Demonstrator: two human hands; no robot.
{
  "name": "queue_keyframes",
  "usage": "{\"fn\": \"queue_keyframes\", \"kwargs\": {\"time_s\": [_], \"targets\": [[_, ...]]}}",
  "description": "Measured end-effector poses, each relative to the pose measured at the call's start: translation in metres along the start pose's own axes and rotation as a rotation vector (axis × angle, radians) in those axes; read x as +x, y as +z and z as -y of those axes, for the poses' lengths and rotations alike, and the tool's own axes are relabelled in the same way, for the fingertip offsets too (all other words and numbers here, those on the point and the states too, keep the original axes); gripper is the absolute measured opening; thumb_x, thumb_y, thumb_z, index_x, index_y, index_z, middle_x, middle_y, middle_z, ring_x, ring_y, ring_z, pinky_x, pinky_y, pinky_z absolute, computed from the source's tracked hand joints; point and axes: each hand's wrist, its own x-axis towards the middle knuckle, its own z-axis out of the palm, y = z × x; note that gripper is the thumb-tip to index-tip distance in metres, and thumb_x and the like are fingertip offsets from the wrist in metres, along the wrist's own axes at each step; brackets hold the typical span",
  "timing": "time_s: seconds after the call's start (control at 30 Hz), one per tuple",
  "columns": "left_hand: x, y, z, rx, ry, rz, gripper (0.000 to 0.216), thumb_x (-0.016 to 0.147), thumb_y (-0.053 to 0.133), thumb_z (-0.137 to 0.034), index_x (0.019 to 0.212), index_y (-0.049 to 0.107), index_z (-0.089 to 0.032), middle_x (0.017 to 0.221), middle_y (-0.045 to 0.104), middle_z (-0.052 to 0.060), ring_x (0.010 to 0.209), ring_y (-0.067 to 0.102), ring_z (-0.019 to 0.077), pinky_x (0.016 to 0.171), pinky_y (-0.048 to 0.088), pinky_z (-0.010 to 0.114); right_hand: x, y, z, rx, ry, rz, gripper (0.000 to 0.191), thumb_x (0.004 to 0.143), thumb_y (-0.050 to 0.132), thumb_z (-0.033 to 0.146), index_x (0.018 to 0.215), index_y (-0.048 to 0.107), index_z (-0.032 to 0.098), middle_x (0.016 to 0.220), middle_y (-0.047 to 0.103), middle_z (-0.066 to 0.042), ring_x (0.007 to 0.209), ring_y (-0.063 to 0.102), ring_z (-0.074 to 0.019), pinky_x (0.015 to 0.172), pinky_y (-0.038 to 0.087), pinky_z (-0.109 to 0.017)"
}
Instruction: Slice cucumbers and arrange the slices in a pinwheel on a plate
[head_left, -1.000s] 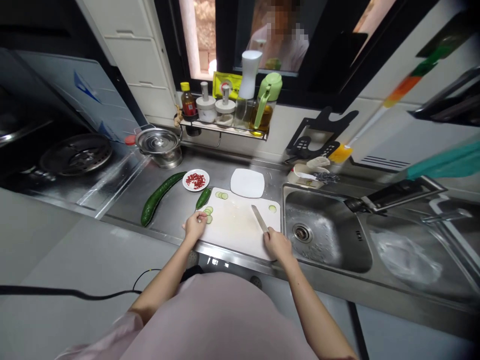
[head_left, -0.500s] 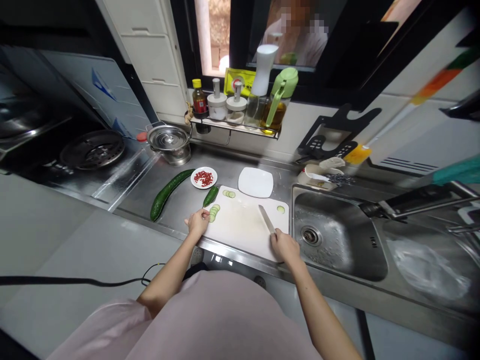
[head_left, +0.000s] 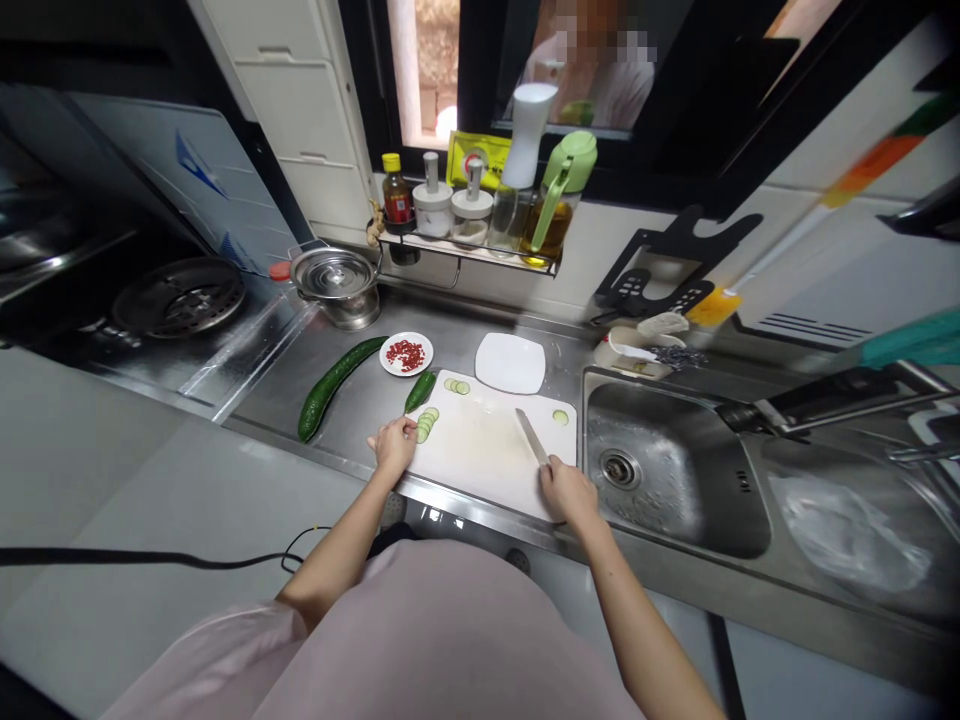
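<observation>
My right hand [head_left: 570,490] grips the handle of a knife [head_left: 533,438], its blade lying over the white cutting board [head_left: 480,450] and pointing away from me. At the board's left edge is my left hand [head_left: 394,447], fingers curled together beside a short overlapping row of cucumber slices [head_left: 427,424]. Whether a slice is between those fingers I cannot make out. A cut piece of cucumber [head_left: 420,392] rests just beyond this hand, against the board's corner. More cucumber slices [head_left: 457,386] lie at the far left of the board, and a single end slice [head_left: 560,417] at the right.
A whole long cucumber [head_left: 334,388] lies on the steel counter at left. Behind the board stand a plate of chopped red pieces [head_left: 406,355] and a white plate [head_left: 510,363]. A sink [head_left: 675,470] adjoins at right; a lidded pot [head_left: 341,285] and seasoning shelf [head_left: 465,251] stand behind.
The view has shifted very slightly. Both hands, the knife and the cucumber slices stay where they were.
</observation>
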Motion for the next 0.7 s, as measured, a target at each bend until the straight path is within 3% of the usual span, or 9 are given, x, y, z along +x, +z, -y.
{"fn": "queue_keyframes", "kwargs": {"time_s": [0.37,0.53,0.7], "targets": [[-0.005,0.002,-0.005,-0.051,0.004,-0.091,0.023,0.082,0.055,-0.025,0.099,0.069,-0.027,0.095,0.072,0.004,0.099,0.058,0.0268,0.087,0.033,0.04,0.001,0.004,-0.001,-0.007,-0.01,-0.023,0.038,0.097,0.028,0.033,0.114,0.057,0.017,0.104,0.068,-0.015,0.099,0.065,-0.0242,0.079,0.044,-0.031],[-0.004,0.004,-0.024,-0.103,0.06,-0.173,0.021,0.083,0.055,-0.029,0.099,0.069,-0.027,0.097,0.071,0.005,0.1,0.057,0.0265,0.088,0.033,0.04,0.0,0.005,-0.001,-0.012,0.004,-0.021,0.036,0.097,0.029,0.033,0.114,0.057,0.017,0.105,0.068,-0.015,0.098,0.065,-0.0227,0.079,0.044,-0.03],[0.004,0.014,-0.054,-0.116,0.15,-0.139,0.023,0.086,0.051,-0.028,0.103,0.067,-0.027,0.105,0.068,0.006,0.102,0.056,0.0251,0.09,0.032,0.04,0.001,0.005,-0.001,0.002,-0.008,-0.022,0.036,0.097,0.029,0.032,0.114,0.057,0.016,0.104,0.069,-0.015,0.099,0.065,-0.0235,0.08,0.045,-0.031]]}}
